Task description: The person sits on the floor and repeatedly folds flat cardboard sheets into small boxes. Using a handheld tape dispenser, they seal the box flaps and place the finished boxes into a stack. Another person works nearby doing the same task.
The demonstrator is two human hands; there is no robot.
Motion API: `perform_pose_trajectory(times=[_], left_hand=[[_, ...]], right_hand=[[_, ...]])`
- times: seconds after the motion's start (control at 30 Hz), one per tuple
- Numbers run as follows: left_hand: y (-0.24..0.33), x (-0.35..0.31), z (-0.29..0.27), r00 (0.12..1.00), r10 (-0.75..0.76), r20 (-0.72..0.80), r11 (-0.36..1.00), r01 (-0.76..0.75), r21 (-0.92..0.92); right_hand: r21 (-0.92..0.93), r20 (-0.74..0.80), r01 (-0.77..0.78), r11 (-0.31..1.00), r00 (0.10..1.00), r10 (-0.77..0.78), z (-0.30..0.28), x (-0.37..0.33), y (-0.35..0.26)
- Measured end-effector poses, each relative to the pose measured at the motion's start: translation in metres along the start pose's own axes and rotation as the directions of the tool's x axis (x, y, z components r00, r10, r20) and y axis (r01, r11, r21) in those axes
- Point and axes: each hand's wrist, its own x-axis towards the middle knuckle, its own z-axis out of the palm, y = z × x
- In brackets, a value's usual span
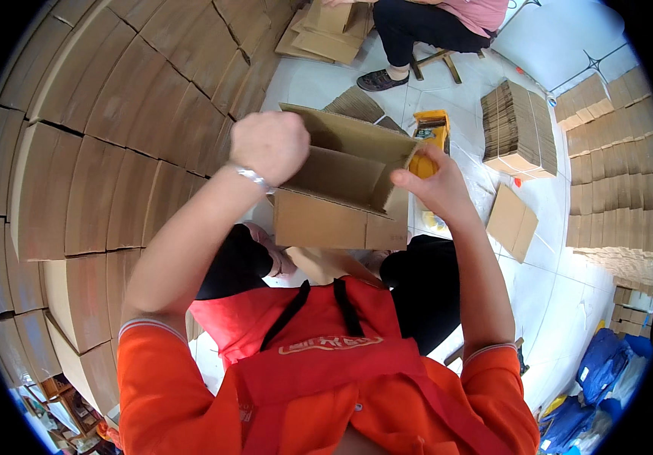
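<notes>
An open-topped cardboard box sits in front of me above my lap, its inside facing up towards me. My left hand is closed in a fist at the box's left end, with the fingertips hidden from view. At the right end, my right hand grips the box wall, the thumb near the inner side and the fingers curled around outside. Below the box, a brown cardboard piece shows between my legs.
Stacked cardboard boxes form a wall on my left. A yellow container and tied flat cardboard stand ahead on the right. Farther right are piled cardboard bundles. A loose sheet lies on the tiles. Another person sits ahead.
</notes>
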Motion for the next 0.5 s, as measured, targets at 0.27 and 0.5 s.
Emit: perform_pose_trajectory(times=[0.27, 0.5], left_hand=[[-0.015, 0.007, -0.009, 0.947, 0.311, 0.077, 0.864, -0.248, -0.439], [-0.012, 0.012, 0.046, 0.884, -0.178, -0.432, 0.947, 0.033, -0.321]], right_hand=[[-0.179, -0.164, -0.057, 0.982, 0.986, 0.027, 0.026, 0.025, -0.002], [0.236, -0.048, -0.085, 0.968, 0.994, 0.099, 0.03, 0.04, 0.011]])
